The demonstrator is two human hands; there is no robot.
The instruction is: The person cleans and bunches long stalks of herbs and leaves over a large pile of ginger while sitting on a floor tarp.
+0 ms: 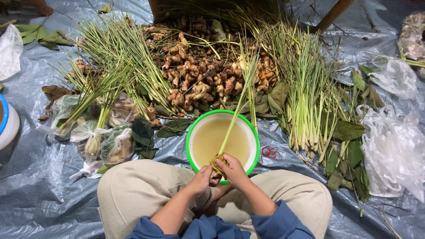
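While both close together, left hand (201, 179) and right hand (232, 170) grip lemongrass stalk (232, 119).

A basin (222, 146) sits on the tarpaulin (40, 194) just ahead of the person's knees. Both hands meet at its 6 o'clock rim, the left hand (201, 179) beside the right hand (232, 170), with a lemongrass stalk (234, 113) between them running up toward 12 o'clock. Behind the basin, at 12 o'clock, lies the heap of roots (203, 73). Lemongrass bundles lie at 10 o'clock (115, 62) and at 2 o'clock (305, 97). Filled bags (102, 141) lie at 9 o'clock, rubber bands (271, 152) just beside the basin at 3 o'clock, and empty bags (392, 150) farther out at 3 o'clock.
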